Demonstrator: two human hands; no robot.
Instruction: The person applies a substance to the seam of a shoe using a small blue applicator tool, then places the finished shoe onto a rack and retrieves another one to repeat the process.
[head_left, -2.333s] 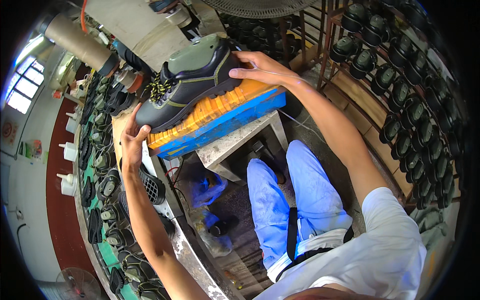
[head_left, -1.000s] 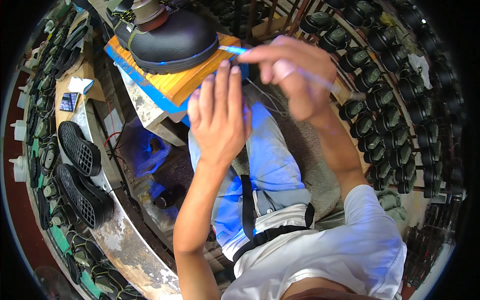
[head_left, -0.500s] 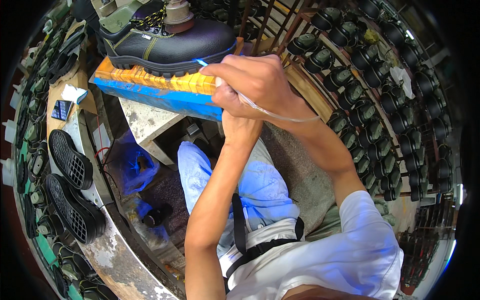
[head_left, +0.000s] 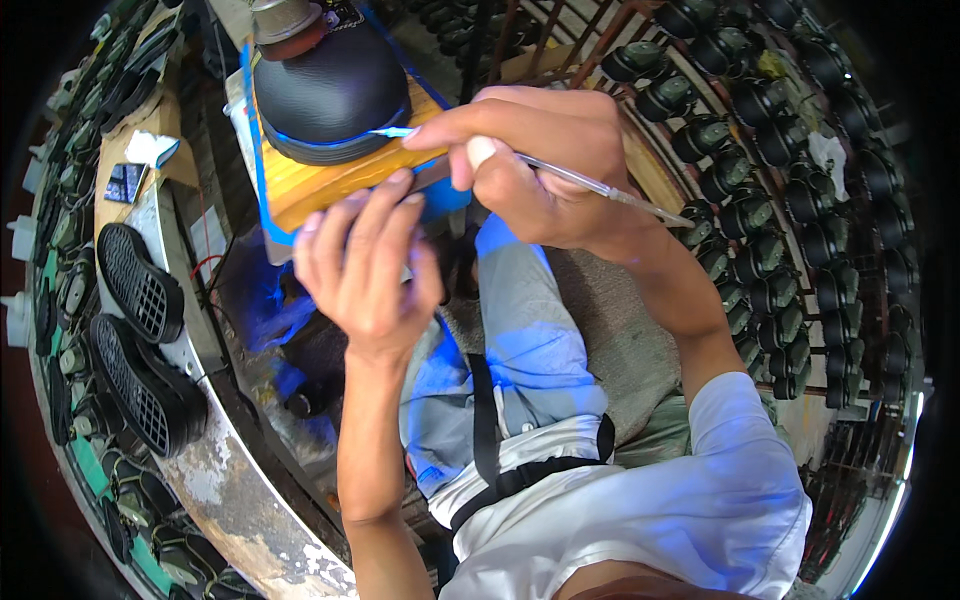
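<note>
A black work shoe (head_left: 335, 90) stands on a yellow block (head_left: 330, 185) with a blue base, its rounded toe facing me. A round metal clamp (head_left: 288, 25) with a reddish-brown pad bears on the shoe from above. My right hand (head_left: 550, 160) pinches a slim, brush-like tool (head_left: 585, 183) with a clear shaft; its bright tip is at the seam between upper and sole, on the toe's right side. Below the toe, my left hand (head_left: 370, 260) is open, fingers stretched toward the block's near edge, fingertips at or against it.
Two black soles (head_left: 150, 385) lie on the worn, curved bench (head_left: 215, 490) at left, with a phone (head_left: 125, 182) and a white cloth (head_left: 152, 148) farther back. A rack of shoes (head_left: 750, 200) fills the right side. A blue-tinted plastic bag (head_left: 265, 300) hangs under the bench.
The block and shoe have turned from side-on to toe facing me. My left hand has come out from under my right wrist and moved left, fingers spreading. The tool stays at the sole seam.
</note>
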